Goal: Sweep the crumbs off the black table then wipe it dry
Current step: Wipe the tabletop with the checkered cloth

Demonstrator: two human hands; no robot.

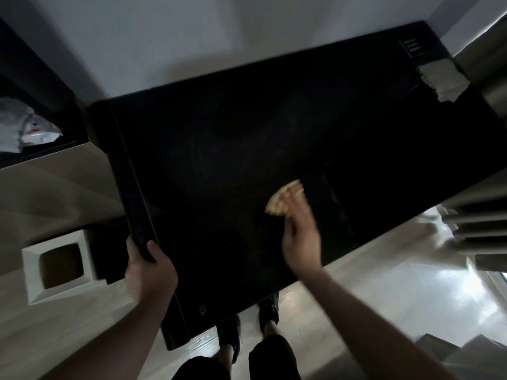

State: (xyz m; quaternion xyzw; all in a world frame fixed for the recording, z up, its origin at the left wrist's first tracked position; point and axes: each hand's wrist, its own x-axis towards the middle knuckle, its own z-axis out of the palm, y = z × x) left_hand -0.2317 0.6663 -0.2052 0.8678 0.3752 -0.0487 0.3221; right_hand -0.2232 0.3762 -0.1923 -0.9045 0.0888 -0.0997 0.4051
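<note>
The black table [247,149] fills the middle of the head view, tilted in the frame. My right hand [300,237] rests on its near part and holds a tan, crumpled cloth or sponge [284,197] against the tabletop; the picture is blurred there. My left hand [149,270] grips the table's left edge near the front corner, thumb on top. A white crumpled cloth [444,79] lies at the table's far right corner. No crumbs can be made out on the dark surface.
A white square bin [59,267] with a dark inside stands on the floor to the left of the table. A plastic bag [24,127] lies on a dark shelf at far left. Curtains [482,231] hang at right. My feet [248,327] stand by the table's front edge.
</note>
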